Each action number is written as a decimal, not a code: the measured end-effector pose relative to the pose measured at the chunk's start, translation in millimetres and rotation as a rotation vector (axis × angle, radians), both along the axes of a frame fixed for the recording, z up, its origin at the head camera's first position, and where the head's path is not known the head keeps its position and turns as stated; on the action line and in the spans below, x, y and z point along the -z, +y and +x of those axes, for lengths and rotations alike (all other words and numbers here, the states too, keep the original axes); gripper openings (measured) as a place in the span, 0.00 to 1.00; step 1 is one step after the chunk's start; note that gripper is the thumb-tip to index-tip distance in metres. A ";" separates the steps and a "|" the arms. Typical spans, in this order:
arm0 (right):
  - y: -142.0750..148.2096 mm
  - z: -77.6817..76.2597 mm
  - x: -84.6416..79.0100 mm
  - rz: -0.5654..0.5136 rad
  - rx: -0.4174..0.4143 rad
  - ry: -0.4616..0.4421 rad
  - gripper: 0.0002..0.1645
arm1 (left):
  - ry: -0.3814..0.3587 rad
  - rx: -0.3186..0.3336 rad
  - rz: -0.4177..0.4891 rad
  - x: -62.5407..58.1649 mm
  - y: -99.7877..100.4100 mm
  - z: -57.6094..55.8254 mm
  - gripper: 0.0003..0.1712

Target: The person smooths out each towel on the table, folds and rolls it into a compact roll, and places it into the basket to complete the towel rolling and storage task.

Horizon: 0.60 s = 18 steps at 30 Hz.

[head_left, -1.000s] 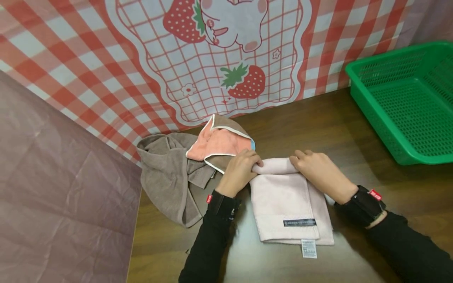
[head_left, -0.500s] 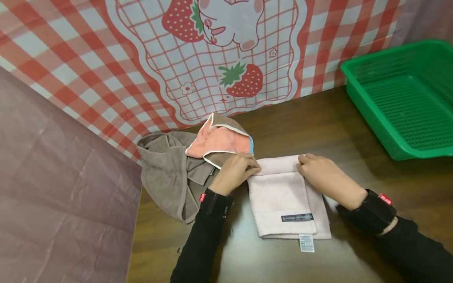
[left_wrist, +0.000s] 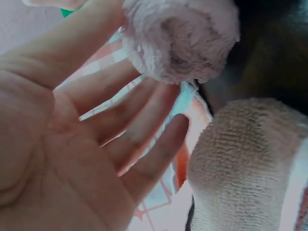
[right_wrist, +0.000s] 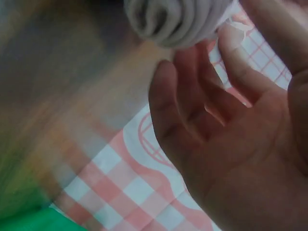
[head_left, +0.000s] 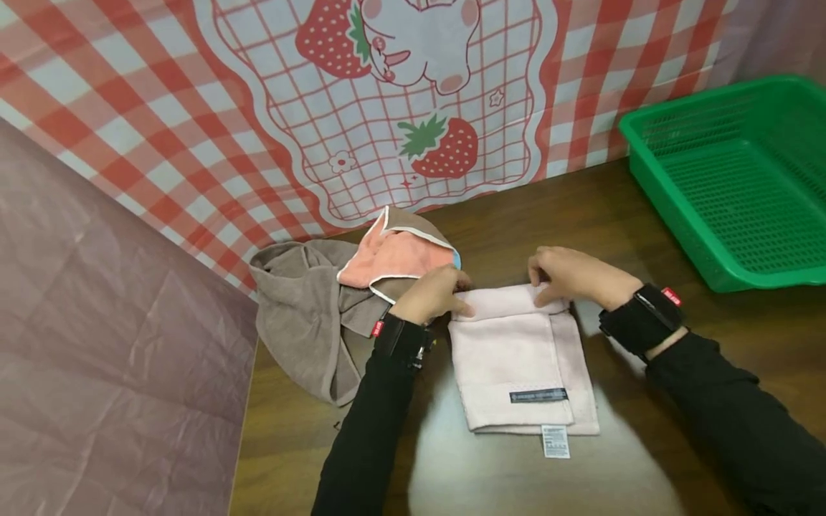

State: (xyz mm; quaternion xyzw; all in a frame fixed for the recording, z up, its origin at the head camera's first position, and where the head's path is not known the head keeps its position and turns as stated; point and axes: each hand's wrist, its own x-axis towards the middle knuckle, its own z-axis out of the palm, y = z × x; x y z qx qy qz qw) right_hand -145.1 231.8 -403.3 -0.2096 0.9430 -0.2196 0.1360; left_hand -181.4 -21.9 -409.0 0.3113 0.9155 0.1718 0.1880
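A pale pink towel (head_left: 510, 365) lies on the table, its far end wound into a thick roll. At the roll's left end my left hand (head_left: 431, 295) holds it, thumb on the near side and fingers behind. The roll's coiled end (left_wrist: 180, 41) shows between that thumb and the fingers in the left wrist view. My right hand (head_left: 571, 276) grips the roll's right end, thumb in front and fingers arched over the far side. In the right wrist view, bent fingers reach the layered roll end (right_wrist: 178, 21). A dark label strip (head_left: 538, 395) and white care tag (head_left: 556, 441) lie near the towel's front edge.
A crumpled grey-brown towel (head_left: 303, 322) lies at the left, partly under an orange and brown cloth (head_left: 413, 254) with white edging. The green basket (head_left: 703, 265) stands at the right back. A red-and-white checked cloth (head_left: 581, 79) hangs behind the table (head_left: 277, 444).
My right hand has lifted and shifted slightly left, its thumb now in front of the roll. My left hand has rolled over the roll's end. The rest of the towel lies nearly as before.
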 end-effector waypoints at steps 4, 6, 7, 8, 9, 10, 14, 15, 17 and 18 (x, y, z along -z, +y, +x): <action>3.0 -6.1 -0.5 0.027 -0.068 -0.077 0.25 | -0.041 0.023 -0.091 -2.2 4.3 -0.8 0.18; 3.5 -6.9 -1.0 0.042 -0.104 -0.098 0.20 | -0.019 0.034 -0.125 -3.1 6.0 0.4 0.19; 3.5 -6.8 -1.0 0.050 -0.116 -0.094 0.17 | 0.004 0.036 -0.138 -3.3 6.8 0.9 0.20; 2.9 -6.3 -0.9 0.057 -0.124 -0.075 0.15 | 0.034 0.041 -0.149 -3.4 7.8 1.3 0.20; 2.1 -5.7 -0.5 0.071 -0.126 -0.038 0.16 | 0.077 0.047 -0.161 -3.3 8.8 1.6 0.21; 1.2 -4.9 0.1 0.087 -0.127 0.010 0.16 | 0.118 0.048 -0.168 -3.0 9.7 1.8 0.22; -3.2 -3.7 6.7 0.142 -0.109 0.277 0.21 | 0.302 0.037 -0.163 2.2 12.2 0.4 0.24; -4.5 -4.0 9.2 0.148 -0.094 0.337 0.22 | 0.347 0.032 -0.151 4.8 12.5 -0.3 0.25; -7.4 -4.3 15.2 0.138 -0.053 0.424 0.24 | 0.439 0.031 -0.119 11.6 13.7 -2.4 0.23; -8.8 -4.1 18.6 0.127 -0.035 0.453 0.25 | 0.490 0.033 -0.105 15.3 14.7 -3.3 0.21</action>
